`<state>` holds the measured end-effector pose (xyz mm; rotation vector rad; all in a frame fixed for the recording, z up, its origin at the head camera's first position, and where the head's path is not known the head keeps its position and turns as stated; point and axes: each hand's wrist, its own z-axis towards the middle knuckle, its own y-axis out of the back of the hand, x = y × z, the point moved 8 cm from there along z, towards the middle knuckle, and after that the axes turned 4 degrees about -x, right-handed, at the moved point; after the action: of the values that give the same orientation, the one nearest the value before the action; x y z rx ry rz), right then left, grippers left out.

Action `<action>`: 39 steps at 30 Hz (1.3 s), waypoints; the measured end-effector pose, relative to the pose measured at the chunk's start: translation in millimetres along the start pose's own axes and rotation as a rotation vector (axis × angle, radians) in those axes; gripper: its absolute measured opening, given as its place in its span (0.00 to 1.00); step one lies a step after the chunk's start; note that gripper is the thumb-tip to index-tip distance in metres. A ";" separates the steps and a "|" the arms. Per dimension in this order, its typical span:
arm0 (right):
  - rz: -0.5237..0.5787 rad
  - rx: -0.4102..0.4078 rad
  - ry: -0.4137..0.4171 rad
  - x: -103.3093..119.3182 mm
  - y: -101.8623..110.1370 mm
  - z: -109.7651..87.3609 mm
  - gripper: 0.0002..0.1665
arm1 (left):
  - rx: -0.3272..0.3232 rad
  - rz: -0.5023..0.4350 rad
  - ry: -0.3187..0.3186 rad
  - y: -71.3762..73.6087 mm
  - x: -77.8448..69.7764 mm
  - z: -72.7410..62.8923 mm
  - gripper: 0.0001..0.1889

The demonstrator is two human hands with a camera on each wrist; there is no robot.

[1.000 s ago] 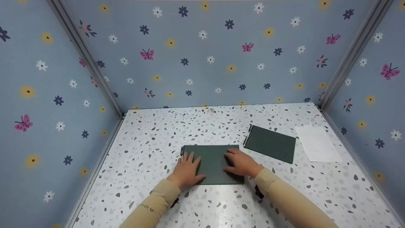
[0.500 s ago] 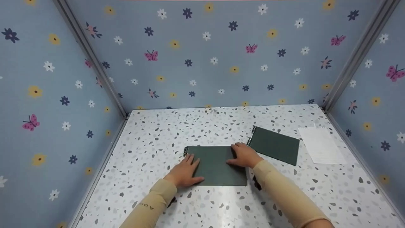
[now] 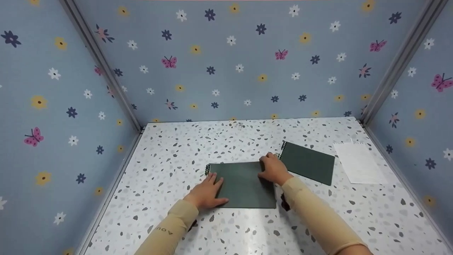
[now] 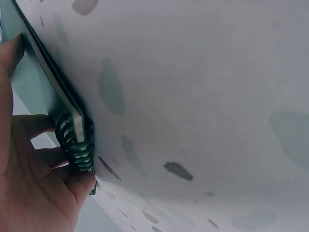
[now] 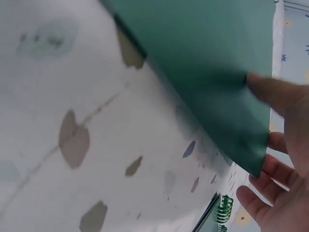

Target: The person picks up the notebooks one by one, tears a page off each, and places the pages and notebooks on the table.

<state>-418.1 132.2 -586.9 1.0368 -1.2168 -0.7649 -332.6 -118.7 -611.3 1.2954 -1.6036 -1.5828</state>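
Observation:
A dark green spiral notebook (image 3: pixel 242 189) lies on the speckled table, its coil (image 4: pixel 77 152) along the left side. My left hand (image 3: pixel 204 194) rests flat on the coil side with fingers spread; in the left wrist view its fingertips reach over the rings. At the far right corner, my right hand (image 3: pixel 275 170) pinches the notebook's cover, thumb on top and fingers at the edge. That cover (image 5: pixel 217 82) is bent up off the table at the corner in the right wrist view.
A second dark green spiral notebook (image 3: pixel 308 163) lies tilted just behind and right of my right hand. Beyond it is a white sheet of paper (image 3: pixel 359 163) with a torn top edge. Blue flowered panels (image 3: pixel 226 63) enclose the table at the back and both sides.
My right hand has moved from lying on the cover to its far right corner and now lifts it slightly. My left hand slid a little toward the coil edge, then stayed.

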 end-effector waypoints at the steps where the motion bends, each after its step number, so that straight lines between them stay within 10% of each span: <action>1: 0.041 -0.012 -0.030 -2.6 1.0 0.4 0.35 | -0.001 -0.002 0.000 0.1 -0.3 0.1 0.50; 12: 0.594 -0.082 -0.313 -31.0 9.1 -8.3 0.18 | 0.026 -0.003 0.018 -3.4 -1.4 3.8 0.49; 29: 0.834 0.076 -0.389 -37.6 -10.4 -61.7 0.11 | 0.009 -0.018 0.017 1.4 -0.5 0.7 0.49; 39: 1.220 0.104 -0.406 -21.3 2.9 -62.9 0.03 | -0.167 -0.007 -0.095 20.0 -55.2 -11.8 0.55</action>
<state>-361.4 166.2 -593.5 0.0635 -1.9189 0.0762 -305.5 -77.9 -576.7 1.1545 -1.4870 -1.7652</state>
